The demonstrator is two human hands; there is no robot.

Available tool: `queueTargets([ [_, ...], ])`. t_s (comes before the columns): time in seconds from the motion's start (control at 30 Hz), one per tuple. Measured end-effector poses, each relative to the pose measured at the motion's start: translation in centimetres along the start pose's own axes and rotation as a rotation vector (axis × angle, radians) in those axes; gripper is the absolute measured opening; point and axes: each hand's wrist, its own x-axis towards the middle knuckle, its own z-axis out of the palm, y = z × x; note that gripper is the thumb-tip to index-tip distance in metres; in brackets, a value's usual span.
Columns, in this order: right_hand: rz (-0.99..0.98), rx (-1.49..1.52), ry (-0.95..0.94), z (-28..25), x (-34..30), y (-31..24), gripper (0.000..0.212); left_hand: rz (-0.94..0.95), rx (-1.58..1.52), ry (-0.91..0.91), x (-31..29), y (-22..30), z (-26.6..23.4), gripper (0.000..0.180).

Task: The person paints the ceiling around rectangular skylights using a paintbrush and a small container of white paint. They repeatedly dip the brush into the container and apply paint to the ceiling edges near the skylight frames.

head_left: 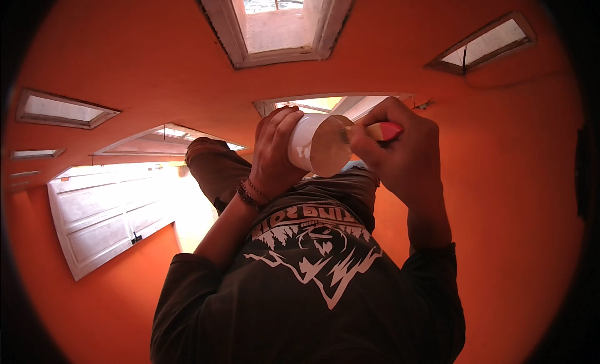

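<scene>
My left hand (273, 145), with beaded bracelets at the wrist, is wrapped round the side of a white cylindrical container (302, 141). The container is tilted, and its round beige end faces my right hand. My right hand (406, 145) is closed round a paintbrush (389, 132) with a pale wooden handle and a red tip. Its bristle end is close to the beige end of the container. Fingers partly cover the brush head, and I cannot tell whether it is inside the container or only in front of it.
Orange walls surround me, with a framed window (281, 26) straight ahead and smaller windows (487, 45) to the sides. A white panelled door (112, 220) stands at the left beside a bright opening. My brown-trousered leg (219, 170) shows behind my left hand.
</scene>
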Motion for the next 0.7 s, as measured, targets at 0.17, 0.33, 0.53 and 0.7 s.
queueTargets([
  [0.17, -0.087, -0.103, -0.137, -0.9, 0.2, 0.5, 0.016, 0.017, 0.014, 0.01, 0.2, 0.2, 0.0, 0.082],
  [0.33, -0.323, 0.025, -0.225, -1.3, 0.5, 1.1, 0.022, 0.036, 0.048, 0.009, 0.3, 0.4, -0.3, 0.079],
  [0.53, -0.273, -0.083, -0.363, -3.0, 0.5, 1.5, 0.024, 0.044, 0.055, 0.004, -0.2, 0.1, -0.3, 0.081],
  [0.7, -0.359, 0.007, -0.27, -2.2, 0.5, 1.2, 0.021, 0.031, 0.078, 0.004, -0.4, 0.2, -0.4, 0.081],
])
